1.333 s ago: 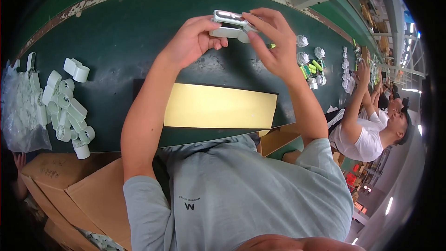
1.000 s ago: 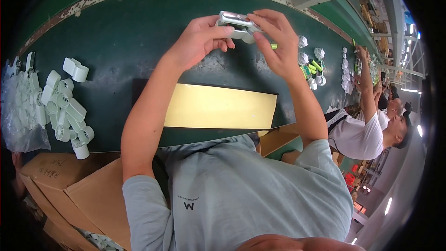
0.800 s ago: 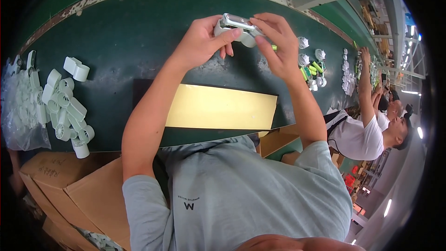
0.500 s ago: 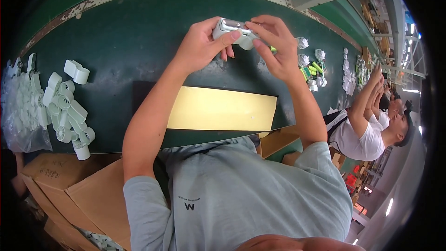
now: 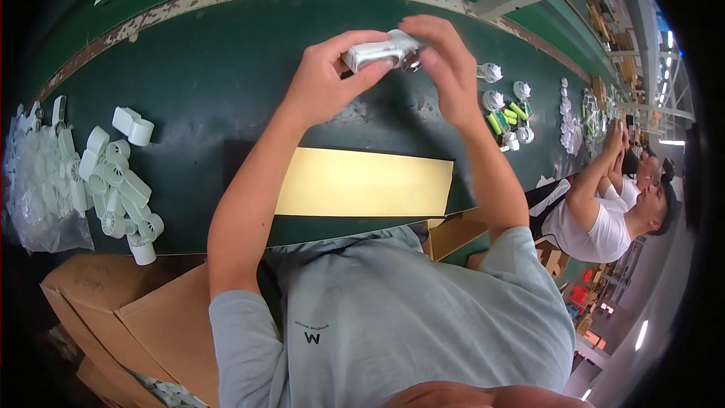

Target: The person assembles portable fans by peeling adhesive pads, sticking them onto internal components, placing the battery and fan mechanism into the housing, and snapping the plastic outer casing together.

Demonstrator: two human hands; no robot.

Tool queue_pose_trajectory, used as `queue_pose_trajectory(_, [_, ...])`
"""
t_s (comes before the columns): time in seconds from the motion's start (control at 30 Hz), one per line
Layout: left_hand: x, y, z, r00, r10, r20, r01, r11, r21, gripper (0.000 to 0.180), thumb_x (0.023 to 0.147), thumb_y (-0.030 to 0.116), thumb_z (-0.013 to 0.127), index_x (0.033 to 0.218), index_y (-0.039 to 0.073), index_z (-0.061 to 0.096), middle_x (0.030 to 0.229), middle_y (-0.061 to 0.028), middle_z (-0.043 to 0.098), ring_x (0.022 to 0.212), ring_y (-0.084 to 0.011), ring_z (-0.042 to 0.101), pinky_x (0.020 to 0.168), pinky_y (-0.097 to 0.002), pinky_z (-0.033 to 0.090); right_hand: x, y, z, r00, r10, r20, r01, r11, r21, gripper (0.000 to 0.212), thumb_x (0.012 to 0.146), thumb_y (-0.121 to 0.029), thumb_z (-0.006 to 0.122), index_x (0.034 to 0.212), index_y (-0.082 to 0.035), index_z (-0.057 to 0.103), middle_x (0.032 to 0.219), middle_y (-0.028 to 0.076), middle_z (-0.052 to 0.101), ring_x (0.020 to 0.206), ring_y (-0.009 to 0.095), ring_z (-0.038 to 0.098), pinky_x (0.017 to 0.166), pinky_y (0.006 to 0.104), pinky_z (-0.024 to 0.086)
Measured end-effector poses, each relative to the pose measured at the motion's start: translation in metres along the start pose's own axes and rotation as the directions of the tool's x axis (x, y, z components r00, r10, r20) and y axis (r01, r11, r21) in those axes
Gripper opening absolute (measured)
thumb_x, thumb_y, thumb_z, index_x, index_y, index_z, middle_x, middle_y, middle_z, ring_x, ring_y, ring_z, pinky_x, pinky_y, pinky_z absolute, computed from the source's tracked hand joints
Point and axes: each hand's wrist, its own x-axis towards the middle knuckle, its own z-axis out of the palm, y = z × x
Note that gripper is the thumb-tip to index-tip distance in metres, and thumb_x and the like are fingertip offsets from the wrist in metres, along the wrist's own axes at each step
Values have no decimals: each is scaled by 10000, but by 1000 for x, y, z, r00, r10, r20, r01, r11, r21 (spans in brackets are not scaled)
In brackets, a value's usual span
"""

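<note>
Above the far middle of the green table I hold a white plastic housing [image 5: 371, 53] with a rounded tube part and a shiny round end. My left hand [image 5: 326, 75] grips its left end, thumb along the near side and fingers behind. My right hand [image 5: 451, 68] curves round the right end, fingertips at the top and thumb by the shiny round part; this hand is slightly blurred. Below the housing, a yellow sheet [image 5: 366, 181] lies on a dark mat near the table's front edge.
Several white tubular housings [image 5: 113, 181] are heaped at left beside a clear plastic bag of parts [image 5: 45, 196]. Right of my right hand lie white round parts with green cells [image 5: 507, 115]. Cardboard boxes [image 5: 136, 302] stand below left. Co-workers [image 5: 596, 211] sit at far right.
The housing has turned in my hands, so its shiny round end now shows. My right hand has shifted from its top face to around its right end.
</note>
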Motion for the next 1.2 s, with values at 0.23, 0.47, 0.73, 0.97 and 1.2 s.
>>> queue_pose_trajectory(0.23, [-4,-7,12,994,111,-21,-109,988,106,460,829,138,832,1221,0,635,1074,-118,708,943,-161,688,848,-300,562,5,20,28,934,157,-319,-239,942,-235,322,1003,-183,564,783,15,691,717,92,644,649,164,590,597,305,454])
queue_pose_trajectory(0.47, [-2,-3,4,983,-61,173,-23,894,447,611,761,312,887,1205,7,600,953,-129,703,771,-184,677,682,-319,538,-5,27,26,945,-212,-249,97,909,-406,187,925,-59,618,763,-9,697,712,97,646,611,207,613,548,310,459])
queue_pose_trajectory(0.73, [0,-13,10,937,276,214,-349,743,572,433,784,119,847,1166,56,652,1207,-112,607,906,-266,662,736,-347,557,-13,51,24,933,188,-307,-184,982,44,241,995,-144,553,884,11,701,846,106,676,709,149,608,593,296,472])
queue_pose_trajectory(0.97, [3,-4,2,870,473,139,-456,664,593,353,809,68,824,1127,43,672,990,-81,670,825,-209,678,690,-305,559,-18,38,20,973,-193,-124,165,965,-206,178,940,-146,643,1029,1,691,1018,121,658,769,194,624,643,297,509])
queue_pose_trajectory(1.2, [0,0,-1,998,-69,-9,69,998,4,274,894,56,761,1119,-14,620,903,-76,681,679,-98,643,571,-241,552,-16,35,21,990,-138,-13,130,956,-262,177,911,-129,684,1049,-18,678,962,114,629,783,231,634,679,312,520])
